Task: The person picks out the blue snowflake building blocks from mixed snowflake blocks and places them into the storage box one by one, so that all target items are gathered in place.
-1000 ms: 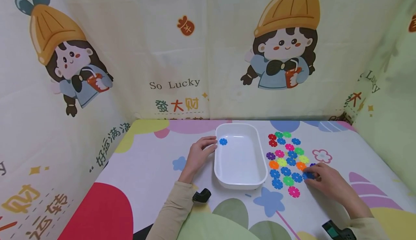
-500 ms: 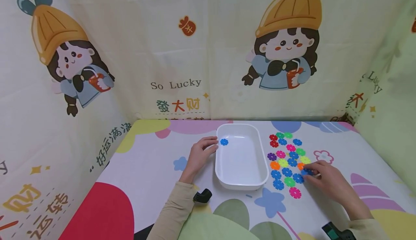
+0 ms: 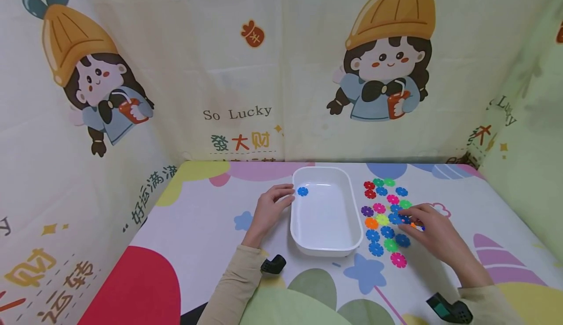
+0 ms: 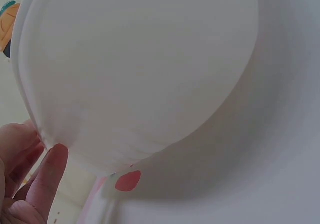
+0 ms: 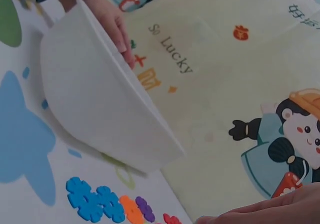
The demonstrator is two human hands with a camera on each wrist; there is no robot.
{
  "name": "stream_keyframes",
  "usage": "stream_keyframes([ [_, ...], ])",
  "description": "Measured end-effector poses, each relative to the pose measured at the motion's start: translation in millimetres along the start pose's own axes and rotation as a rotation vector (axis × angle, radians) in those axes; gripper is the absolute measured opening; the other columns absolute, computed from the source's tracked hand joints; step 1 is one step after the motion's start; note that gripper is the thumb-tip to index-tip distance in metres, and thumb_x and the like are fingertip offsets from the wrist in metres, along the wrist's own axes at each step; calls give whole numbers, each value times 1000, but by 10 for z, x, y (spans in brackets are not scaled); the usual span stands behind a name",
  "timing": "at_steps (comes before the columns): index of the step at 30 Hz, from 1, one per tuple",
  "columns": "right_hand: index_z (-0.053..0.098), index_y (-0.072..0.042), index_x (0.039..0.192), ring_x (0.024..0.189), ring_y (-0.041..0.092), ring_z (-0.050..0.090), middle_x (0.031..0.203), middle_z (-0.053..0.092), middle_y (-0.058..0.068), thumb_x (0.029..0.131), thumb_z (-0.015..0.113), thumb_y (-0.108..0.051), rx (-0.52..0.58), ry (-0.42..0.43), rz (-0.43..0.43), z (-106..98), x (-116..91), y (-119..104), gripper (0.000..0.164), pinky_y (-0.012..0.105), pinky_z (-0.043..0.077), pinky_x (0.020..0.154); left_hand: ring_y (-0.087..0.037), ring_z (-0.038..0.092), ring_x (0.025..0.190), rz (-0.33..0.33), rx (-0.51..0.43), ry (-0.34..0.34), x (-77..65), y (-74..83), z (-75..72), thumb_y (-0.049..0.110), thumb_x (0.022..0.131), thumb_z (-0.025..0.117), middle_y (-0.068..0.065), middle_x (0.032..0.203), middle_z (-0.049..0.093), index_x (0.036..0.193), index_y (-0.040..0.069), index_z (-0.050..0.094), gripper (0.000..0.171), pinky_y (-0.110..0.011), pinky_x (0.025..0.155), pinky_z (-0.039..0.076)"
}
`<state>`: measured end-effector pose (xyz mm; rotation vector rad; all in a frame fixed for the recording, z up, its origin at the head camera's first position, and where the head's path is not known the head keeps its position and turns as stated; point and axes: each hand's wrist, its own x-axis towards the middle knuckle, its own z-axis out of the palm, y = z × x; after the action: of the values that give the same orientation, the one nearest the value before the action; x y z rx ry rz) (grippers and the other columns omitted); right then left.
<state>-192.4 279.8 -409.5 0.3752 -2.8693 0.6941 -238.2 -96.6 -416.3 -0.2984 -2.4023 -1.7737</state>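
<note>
My left hand [image 3: 269, 212] holds the white plastic tub [image 3: 325, 247] by its left side; in the left wrist view the thumb [image 4: 56, 159] lies against the outer wall, with the other fingers at the rim. One blue flower-shaped plastic disc [image 3: 302, 191] is in the tub. Over the pile to the right, my right hand [image 3: 435, 234] pinches a dark blue flower disc [image 3: 404, 219] between thumb and fingers. Under and beside it lie blue, orange, yellow, green, pink, red and purple discs, among them a pink one [image 3: 398, 260]. The right wrist view shows only that hand's edge [image 5: 270, 209].
A patterned cloth covers the table [image 3: 211, 227], and a printed curtain [image 3: 308, 139] rises behind it. The loose discs spread close beside the tub's right wall, a purple one [image 3: 367, 211] near it. Both wrists carry small black devices.
My right hand has picked up the blue disc from the right edge of the pile and moved up and left with it. The left hand keeps its place at the tub.
</note>
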Motion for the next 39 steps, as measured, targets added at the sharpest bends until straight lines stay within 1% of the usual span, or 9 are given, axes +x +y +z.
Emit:
stream_keyframes([
  [3, 68, 2, 113, 93, 39, 60, 108, 59, 23, 80, 80, -13, 9, 18, -6, 2, 44, -96, 39, 49, 59, 70, -29, 50, 128, 0, -10, 14, 60, -147, 30, 7, 93, 66, -13, 129, 61, 112, -6, 69, 24, -45, 110, 38],
  [6, 67, 2, 114, 93, 40, 60, 109, 59, 24, 80, 81, -12, 21, 35, -17, 12, 99, -186, 40, 48, 60, 68, -26, 50, 128, 1, -16, 25, 117, -297, 55, 9, 93, 67, -8, 128, 62, 111, -1, 71, 21, -44, 110, 39],
  [9, 68, 1, 113, 92, 38, 62, 108, 60, 22, 79, 82, -12, 35, 54, -43, 27, 155, -261, 39, 46, 60, 67, -22, 51, 127, 3, -17, 21, 138, -365, 61, 11, 92, 68, -2, 126, 63, 110, 1, 72, 21, -41, 109, 40],
  [14, 68, 0, 115, 93, 37, 62, 109, 61, 20, 81, 80, -13, 45, 58, -79, 35, 266, -406, 39, 46, 60, 69, -20, 51, 127, 12, -17, 10, 139, -385, 48, 16, 92, 69, 0, 127, 63, 111, 2, 72, 24, -41, 110, 40],
  [17, 67, 1, 117, 96, 38, 62, 111, 60, 21, 82, 79, -14, 52, 46, -74, 29, 333, -476, 40, 46, 60, 70, -20, 51, 127, 13, -16, 7, 138, -394, 47, 18, 92, 69, 0, 127, 63, 111, 2, 72, 25, -41, 110, 40],
  [21, 67, 1, 116, 98, 37, 61, 109, 60, 20, 82, 79, -13, 71, 29, -82, 32, 423, -523, 38, 47, 60, 72, -18, 51, 126, 17, -3, 3, 134, -388, 42, 18, 92, 69, 2, 126, 63, 112, 1, 72, 26, -39, 109, 41],
  [26, 67, 3, 117, 96, 35, 60, 106, 61, 19, 84, 77, -14, 75, 24, -106, 30, 519, -574, 38, 47, 60, 76, -18, 52, 126, 15, -1, 8, 129, -373, 39, 18, 92, 69, 2, 126, 63, 111, 2, 73, 25, -39, 109, 41],
  [33, 67, 0, 119, 94, 33, 62, 108, 61, 17, 85, 77, -16, 119, 3, -128, 17, 620, -658, 40, 41, 61, 73, -20, 52, 126, 5, -5, 18, 132, -355, 43, 15, 92, 69, 1, 126, 63, 110, 4, 73, 22, -41, 109, 41],
  [39, 68, -1, 120, 91, 28, 60, 107, 62, 16, 85, 77, -14, 120, -13, -151, 32, 749, -721, 38, 37, 60, 71, -17, 52, 126, 7, 9, 13, 134, -368, 40, 18, 92, 69, 2, 126, 63, 111, 3, 73, 25, -38, 108, 41],
])
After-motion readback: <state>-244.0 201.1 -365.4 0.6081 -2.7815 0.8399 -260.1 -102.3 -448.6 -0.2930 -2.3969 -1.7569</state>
